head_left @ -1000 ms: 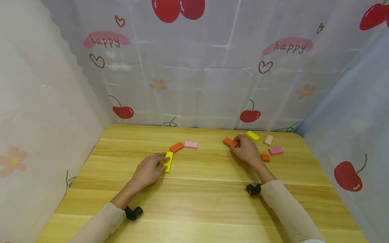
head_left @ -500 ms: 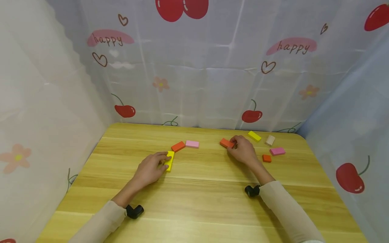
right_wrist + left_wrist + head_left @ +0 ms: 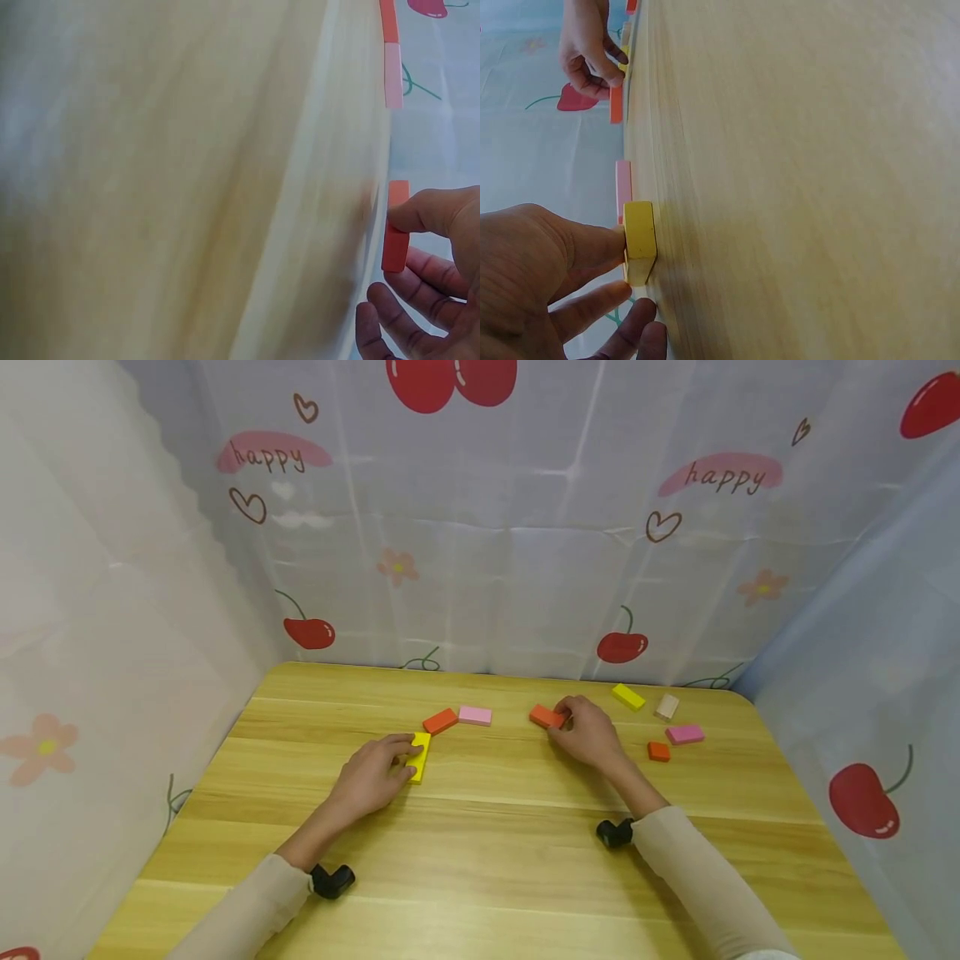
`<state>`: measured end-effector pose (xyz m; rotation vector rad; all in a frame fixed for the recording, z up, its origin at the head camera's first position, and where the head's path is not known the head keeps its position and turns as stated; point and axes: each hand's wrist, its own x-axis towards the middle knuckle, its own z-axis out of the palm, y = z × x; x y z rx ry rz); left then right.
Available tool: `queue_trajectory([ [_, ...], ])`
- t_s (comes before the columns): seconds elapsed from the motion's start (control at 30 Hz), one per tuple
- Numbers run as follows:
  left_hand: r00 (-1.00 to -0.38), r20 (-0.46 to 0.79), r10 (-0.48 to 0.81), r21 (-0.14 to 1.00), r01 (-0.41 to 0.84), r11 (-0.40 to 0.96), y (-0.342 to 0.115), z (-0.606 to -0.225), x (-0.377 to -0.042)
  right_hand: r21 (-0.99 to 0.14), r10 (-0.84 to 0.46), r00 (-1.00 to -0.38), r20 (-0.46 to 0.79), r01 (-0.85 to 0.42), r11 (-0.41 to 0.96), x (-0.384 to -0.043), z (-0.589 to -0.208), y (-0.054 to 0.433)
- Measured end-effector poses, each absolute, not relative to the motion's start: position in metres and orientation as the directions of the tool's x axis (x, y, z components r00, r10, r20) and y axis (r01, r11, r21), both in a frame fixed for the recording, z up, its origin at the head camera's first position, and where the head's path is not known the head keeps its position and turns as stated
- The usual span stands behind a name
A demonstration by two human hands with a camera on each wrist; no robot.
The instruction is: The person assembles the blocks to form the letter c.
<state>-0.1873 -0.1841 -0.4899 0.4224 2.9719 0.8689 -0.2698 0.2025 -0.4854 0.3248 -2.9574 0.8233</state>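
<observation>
In the head view my left hand (image 3: pixel 373 777) holds a yellow block (image 3: pixel 421 758) flat on the table, thumb and fingertips on it. The left wrist view shows the thumb against one face of that yellow block (image 3: pixel 640 229). An orange block (image 3: pixel 441 721) and a light pink block (image 3: pixel 476 716) lie end to end just beyond it. My right hand (image 3: pixel 588 732) pinches another orange block (image 3: pixel 546 717), to the right of the pink one with a gap between. In the right wrist view, thumb and fingers grip this orange block (image 3: pixel 396 229).
To the right of my right hand lie a yellow block (image 3: pixel 628 697), a pale wooden block (image 3: pixel 666 707), a darker pink block (image 3: pixel 685 734) and a small orange block (image 3: pixel 658 752). A printed curtain (image 3: pixel 480 585) hangs behind the wooden table (image 3: pixel 480 860).
My right hand has moved left with the orange block, nearer the light pink block. The left hand stays on the yellow block. The head view has shifted slightly.
</observation>
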Motion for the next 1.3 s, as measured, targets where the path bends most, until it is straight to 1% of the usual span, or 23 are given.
queue_trajectory([
  [0.37, -0.963, 0.087, 0.254, 0.529, 0.261, 0.808, -0.184, -0.492, -0.187, -0.493, -0.211, -0.972, 0.105, -0.235, 0.838, -0.269, -0.489, 0.189],
  [0.83, -0.966, 0.079, 0.248, 0.53, 0.251, 0.81, -0.185, -0.49, -0.187, -0.5, -0.251, -0.963, 0.094, -0.264, 0.825, -0.27, -0.489, 0.167],
  [1.3, -0.96, 0.09, 0.265, 0.529, 0.272, 0.804, -0.185, -0.492, -0.188, -0.514, -0.279, -0.957, 0.081, -0.28, 0.811, -0.269, -0.488, 0.154],
])
